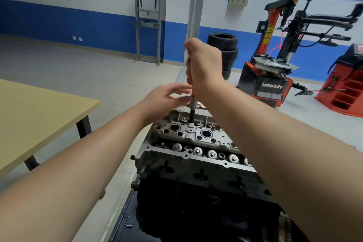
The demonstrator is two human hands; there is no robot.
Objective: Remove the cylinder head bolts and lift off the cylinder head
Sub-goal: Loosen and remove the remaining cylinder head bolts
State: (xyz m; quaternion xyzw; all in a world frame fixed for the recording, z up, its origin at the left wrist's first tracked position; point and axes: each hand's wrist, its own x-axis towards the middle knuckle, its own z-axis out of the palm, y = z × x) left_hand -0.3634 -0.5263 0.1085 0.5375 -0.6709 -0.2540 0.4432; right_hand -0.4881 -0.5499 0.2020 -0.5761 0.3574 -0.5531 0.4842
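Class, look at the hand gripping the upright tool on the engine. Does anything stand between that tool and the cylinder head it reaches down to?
Nothing visible does. The right hand grips the tool upright, and its dark shaft runs straight down to the top of the cylinder head. The left hand, blurred, is beside the shaft, not under it.

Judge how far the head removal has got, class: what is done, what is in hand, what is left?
Done: the head's top is uncovered, with its valve springs showing. In hand: the right hand grips a tool upright, its socket shaft set down into the head's far side; the left hand, blurred, is beside the shaft. Left: the head still sits on the block, so lifting remains. How many bolts are out cannot be told.
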